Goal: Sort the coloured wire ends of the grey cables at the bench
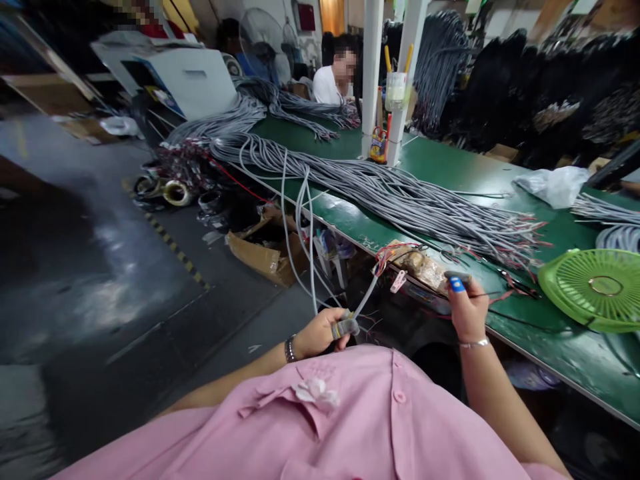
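My left hand [323, 332] is closed round a grey cable [364, 295] below the bench edge. The cable rises to a fan of red and white stripped wire ends [387, 255]. My right hand [467, 308] is closed at the bench edge with taped fingertips, pinching a thin dark wire [500, 291] that runs right. Just left of it lies a brownish wrapped block [420, 263] on the green bench [550, 340]. A long bundle of grey cables [395, 193] stretches across the bench behind both hands.
A green fan grille [595, 288] lies at the right. A white plastic bag [553, 185] and more cables sit further back. Two white posts [373, 73] stand mid-bench. A person in white sits beyond. Cardboard boxes [265, 257] and tape rolls [176, 193] lie on the floor at left.
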{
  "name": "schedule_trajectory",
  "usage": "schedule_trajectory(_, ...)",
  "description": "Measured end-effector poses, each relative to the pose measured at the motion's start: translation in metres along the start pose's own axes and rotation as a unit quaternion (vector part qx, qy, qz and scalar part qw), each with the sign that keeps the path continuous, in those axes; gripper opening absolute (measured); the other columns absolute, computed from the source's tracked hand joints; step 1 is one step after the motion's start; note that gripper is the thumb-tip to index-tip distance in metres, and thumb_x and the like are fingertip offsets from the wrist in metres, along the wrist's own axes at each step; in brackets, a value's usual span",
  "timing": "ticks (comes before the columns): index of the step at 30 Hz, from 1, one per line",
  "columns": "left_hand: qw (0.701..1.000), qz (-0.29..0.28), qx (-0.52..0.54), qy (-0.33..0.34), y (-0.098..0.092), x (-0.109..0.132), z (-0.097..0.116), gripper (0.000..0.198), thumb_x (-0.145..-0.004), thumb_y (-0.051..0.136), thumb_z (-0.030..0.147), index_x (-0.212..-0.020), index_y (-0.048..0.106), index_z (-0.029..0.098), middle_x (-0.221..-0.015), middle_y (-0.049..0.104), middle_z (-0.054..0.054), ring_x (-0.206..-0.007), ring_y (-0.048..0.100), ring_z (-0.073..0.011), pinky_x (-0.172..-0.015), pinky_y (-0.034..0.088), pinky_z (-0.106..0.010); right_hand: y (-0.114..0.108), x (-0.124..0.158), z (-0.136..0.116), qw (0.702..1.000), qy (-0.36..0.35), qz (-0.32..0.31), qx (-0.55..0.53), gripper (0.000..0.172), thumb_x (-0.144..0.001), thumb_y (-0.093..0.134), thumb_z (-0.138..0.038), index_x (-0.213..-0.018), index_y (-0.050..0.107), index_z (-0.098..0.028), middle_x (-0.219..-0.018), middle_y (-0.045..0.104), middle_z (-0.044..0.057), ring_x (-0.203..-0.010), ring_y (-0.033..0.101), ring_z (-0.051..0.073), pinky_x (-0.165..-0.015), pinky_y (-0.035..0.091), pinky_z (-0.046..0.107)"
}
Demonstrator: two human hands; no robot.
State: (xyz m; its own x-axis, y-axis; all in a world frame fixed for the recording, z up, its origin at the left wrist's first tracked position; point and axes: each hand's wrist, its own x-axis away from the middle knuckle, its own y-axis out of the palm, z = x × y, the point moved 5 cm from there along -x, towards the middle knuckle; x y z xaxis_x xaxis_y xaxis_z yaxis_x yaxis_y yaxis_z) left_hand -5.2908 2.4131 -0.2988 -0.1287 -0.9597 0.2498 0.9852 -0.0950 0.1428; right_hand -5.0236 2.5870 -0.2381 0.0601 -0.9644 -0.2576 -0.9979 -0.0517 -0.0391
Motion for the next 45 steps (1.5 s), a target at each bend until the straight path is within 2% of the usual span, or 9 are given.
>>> schedule_trajectory(6,0.990,0.011,-0.133,0.055,-0.009,0.005,-0.014,0.035,-0.078,0.071,0.048,-0.067,0.063,0.015,-0.060,0.059,0.000,-0.057,0.052,-0.0108,-0.055,0.040,-0.021,0.091,0.075,-0.010,0.946,0.066,-0.313,0.047,0.020,-0.084,0.068,-0.038,-0.086,0.066,-0.018,-0.074,0.065,0.002,-0.063,0.054,0.013,-0.061,0.046,0.026)
schedule_trajectory(10,0.984,-0.024,-0.161,0.067,-0.004,-0.003,-0.019,0.031,-0.077,0.072,0.046,-0.072,0.065,0.016,-0.066,0.060,0.000,-0.064,0.055,-0.0122,-0.060,0.042,-0.022,0.111,0.078,0.002,0.958,0.109,-0.267,-0.008,0.027,-0.082,0.070,-0.041,-0.093,0.063,-0.018,-0.078,0.062,0.001,-0.064,0.051,0.012,-0.062,0.046,0.025)
schedule_trajectory(16,0.993,-0.108,0.039,-0.023,0.024,-0.031,-0.003,0.044,-0.077,0.069,0.056,-0.089,0.057,0.016,-0.072,0.066,-0.003,-0.060,0.063,-0.0130,-0.058,0.050,-0.024,0.115,0.080,0.014,0.943,0.159,-0.280,-0.087,0.028,-0.076,0.075,-0.042,-0.086,0.063,-0.019,-0.073,0.062,-0.001,-0.062,0.053,0.011,-0.060,0.046,0.025)
schedule_trajectory(22,0.994,-0.050,0.085,-0.046,0.037,-0.049,0.002,0.046,-0.075,0.070,0.058,-0.077,0.054,0.015,-0.059,0.062,0.000,-0.040,0.054,-0.0075,-0.035,0.029,-0.015,0.102,0.080,0.016,0.945,0.211,-0.215,-0.127,0.032,-0.073,0.079,-0.037,-0.095,0.065,-0.018,-0.080,0.067,0.001,-0.064,0.055,0.010,-0.059,0.046,0.023)
schedule_trajectory(33,0.982,-0.026,0.169,-0.080,0.036,-0.048,-0.012,0.044,-0.075,0.072,0.053,-0.091,0.056,0.016,-0.061,0.061,0.002,-0.040,0.051,-0.0061,-0.040,0.036,-0.015,0.099,0.079,0.016,0.953,0.236,-0.154,-0.108,0.028,-0.075,0.076,-0.042,-0.080,0.064,-0.017,-0.067,0.068,0.001,-0.043,0.038,0.006,-0.040,0.029,0.020)
schedule_trajectory(36,0.982,-0.016,0.174,-0.066,0.034,-0.046,-0.012,0.045,-0.076,0.071,0.056,-0.090,0.056,0.016,-0.060,0.061,0.002,-0.040,0.051,-0.0064,-0.040,0.035,-0.016,0.097,0.080,0.010,0.971,0.173,-0.157,-0.051,0.023,-0.080,0.071,-0.041,-0.083,0.066,-0.018,-0.070,0.069,0.002,-0.047,0.046,0.009,-0.045,0.037,0.023)
schedule_trajectory(38,0.982,-0.005,0.180,-0.051,0.033,-0.046,-0.012,0.046,-0.075,0.072,0.057,-0.085,0.055,0.016,-0.059,0.060,0.002,-0.040,0.050,-0.0064,-0.039,0.033,-0.016,0.096,0.082,-0.003,0.980,0.045,-0.190,0.043,0.017,-0.085,0.066,-0.036,-0.088,0.069,-0.020,-0.076,0.070,0.005,-0.060,0.057,0.014,-0.056,0.046,0.027)
schedule_trajectory(42,0.969,0.062,0.238,-0.006,0.030,-0.052,-0.012,0.043,-0.074,0.074,0.052,-0.088,0.056,0.016,-0.060,0.055,0.005,-0.040,0.045,-0.0039,-0.040,0.032,-0.015,0.110,0.103,-0.029,0.885,-0.250,-0.339,0.198,0.015,-0.087,0.057,-0.022,-0.096,0.070,-0.022,-0.094,0.072,0.009,-0.081,0.064,0.019,-0.072,0.049,0.031)
schedule_trajectory(45,0.959,0.094,0.265,0.019,0.026,-0.057,-0.011,0.039,-0.076,0.074,0.047,-0.095,0.057,0.018,-0.070,0.059,0.004,-0.042,0.046,-0.0033,-0.038,0.029,-0.016,0.121,0.117,-0.032,0.833,-0.316,-0.400,0.218,0.017,-0.089,0.052,-0.017,-0.092,0.068,-0.020,-0.085,0.070,0.008,-0.074,0.061,0.016,-0.067,0.046,0.029)
